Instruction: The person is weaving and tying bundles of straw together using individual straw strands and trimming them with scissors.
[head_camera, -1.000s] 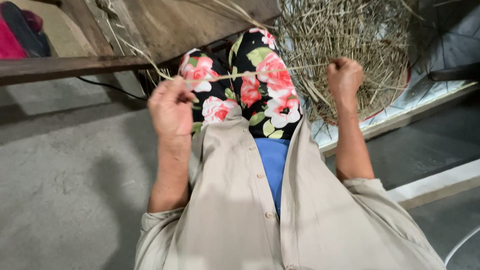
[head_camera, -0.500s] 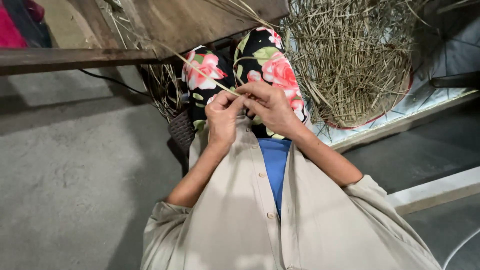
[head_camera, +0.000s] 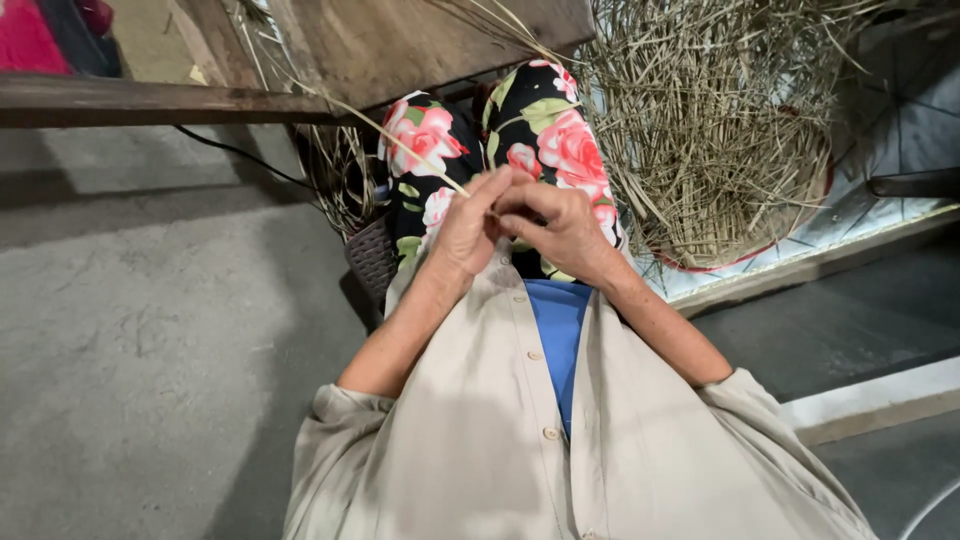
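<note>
A thin pale straw (head_camera: 400, 140) runs slantwise above the person's lap, its lower end pinched where the two hands meet and its upper end reaching up and left toward the bench (head_camera: 300, 60). The left hand (head_camera: 468, 228) is closed on the straw's lower end, fingers curled, thumb side up. The right hand (head_camera: 558, 222) lies pressed against the left, its fingers folded over the same spot, so both hands are together and clamped on that one stalk; exactly which fingertips grip it I cannot tell.

Just beyond the hands are the knees in floral trousers (head_camera: 545, 140), black with pink roses and green leaves. Nearer than the hands, a beige shirt (head_camera: 480, 430) hangs open over a blue top (head_camera: 558, 330), the sleeves pushed up to the elbows.

To the right of the hands, well past the right knee, a big pile of dry straw (head_camera: 720, 130) fills a round tray with a red rim (head_camera: 700, 266); that tray sits on a pale sheet edged by a light strip. To the left of the hands, just beside the left knee, a small dark woven basket (head_camera: 372, 258) stands with a tangle of stalks above it. A dark cable (head_camera: 240, 155) trails over the grey concrete floor (head_camera: 140, 340) further left. The worn wooden bench crosses above the knees, with loose stalks lying on it.
</note>
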